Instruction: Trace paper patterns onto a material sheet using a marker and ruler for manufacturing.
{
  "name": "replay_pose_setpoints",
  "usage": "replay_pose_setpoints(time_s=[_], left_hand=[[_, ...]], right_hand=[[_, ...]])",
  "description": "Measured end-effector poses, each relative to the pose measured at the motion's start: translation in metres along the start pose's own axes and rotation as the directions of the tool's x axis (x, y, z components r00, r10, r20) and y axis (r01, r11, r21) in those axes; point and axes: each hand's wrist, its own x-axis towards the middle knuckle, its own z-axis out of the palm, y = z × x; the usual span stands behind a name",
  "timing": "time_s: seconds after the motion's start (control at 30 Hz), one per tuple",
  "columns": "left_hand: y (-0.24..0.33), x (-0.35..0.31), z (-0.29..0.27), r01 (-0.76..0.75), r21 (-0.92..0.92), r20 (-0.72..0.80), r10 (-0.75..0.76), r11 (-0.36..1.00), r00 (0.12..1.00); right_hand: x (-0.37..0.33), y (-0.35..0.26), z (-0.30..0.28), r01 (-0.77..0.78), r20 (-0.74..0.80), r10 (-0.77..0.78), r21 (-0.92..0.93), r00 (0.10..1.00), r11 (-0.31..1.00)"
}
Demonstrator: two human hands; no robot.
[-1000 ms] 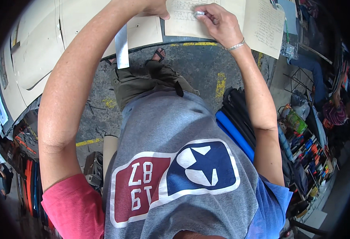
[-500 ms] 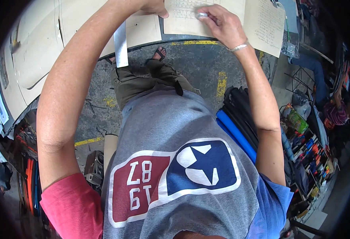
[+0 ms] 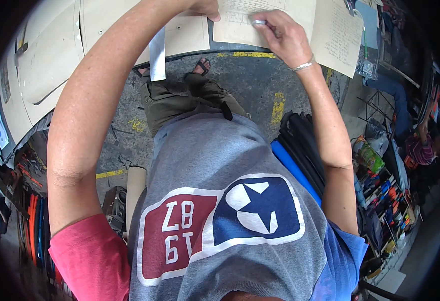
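A cream sheet with rows of writing [image 3: 235, 33] lies on the work surface at the top. My right hand [image 3: 286, 40], with a bracelet at its wrist, pinches a small whitish piece [image 3: 259, 22] between thumb and fingers, over the written rows. Whether it is chalk or an eraser I cannot tell. My left hand [image 3: 207, 7] rests by the sheet's left side, thumb stretched out onto it; its other fingers are mostly cut off by the upper edge. A flat silvery strip, like a ruler [image 3: 157, 57], sticks out past the surface's near edge below my left forearm.
Large cream boards [image 3: 47, 55] cover the left side. Another written sheet [image 3: 337, 35] overhangs at right, beside a clear plastic bag [image 3: 366, 67]. Black and blue rolls [image 3: 300, 150] stand by my right side, a beige roll [image 3: 135, 185] by my left. Another person [image 3: 420, 148] is at far right.
The view has shifted slightly, so the sheets and strip appear further right. My right hand, still pinching the whitish piece, has moved slightly toward me over the sheet. My left hand stays by its edge.
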Motion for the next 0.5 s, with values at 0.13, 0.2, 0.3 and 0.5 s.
replay_pose_setpoints(time_s=[0.13, 0.2, 0.3, 0.5], left_hand=[[-0.065, 0.023, 0.071, -0.449, -0.393, -0.347, 0.323, 0.802, 0.88], [-0.064, 0.024, 0.08, -0.448, -0.386, -0.376, 0.305, 0.806, 0.875], [-0.017, 0.012, 0.031, -0.235, -0.205, -0.21, 0.192, 0.95, 0.959], [-0.007, -0.002, 0.009, -0.003, -0.032, -0.023, 0.002, 0.999, 1.0]], right_hand=[[0.018, -0.014, 0.012, 0.182, -0.007, -0.183, -0.071, 0.983, 0.981], [0.017, -0.009, 0.01, 0.194, 0.029, -0.192, -0.092, 0.981, 0.977], [0.0, -0.002, 0.001, 0.053, 0.045, -0.052, -0.015, 0.998, 0.998], [0.024, -0.027, 0.011, 0.163, 0.022, -0.164, 0.05, 0.986, 0.985]])
